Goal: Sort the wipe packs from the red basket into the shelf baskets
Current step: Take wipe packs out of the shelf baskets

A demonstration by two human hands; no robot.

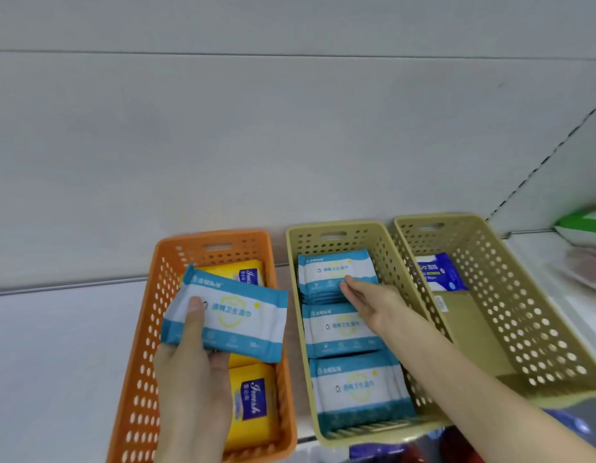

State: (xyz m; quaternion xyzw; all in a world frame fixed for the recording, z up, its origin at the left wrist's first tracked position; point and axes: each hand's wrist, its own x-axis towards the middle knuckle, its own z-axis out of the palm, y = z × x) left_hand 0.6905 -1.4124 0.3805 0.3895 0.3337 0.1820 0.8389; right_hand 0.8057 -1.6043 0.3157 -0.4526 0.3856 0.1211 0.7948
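Note:
My left hand (193, 369) grips a blue-and-white wipe pack (236, 315) and holds it above the orange shelf basket (139, 345), which contains yellow wipe packs (251, 409). My right hand (370, 304) reaches into the middle tan basket (298, 295), fingers flat and touching the rear stack of matching blue-and-white packs (336, 270). Two more stacks of those packs (353, 385) fill the rest of that basket. The right tan basket (537, 329) holds one dark blue wipe pack (443, 272) at its back. Only a red sliver of the red basket (457, 449) shows at the bottom edge.
The three baskets stand side by side on a white shelf (56, 362) against a grey back panel. A green-and-white pack (584, 225) lies on the neighbouring shelf section at far right. Dark blue packs (380, 452) peek out below the shelf's front edge.

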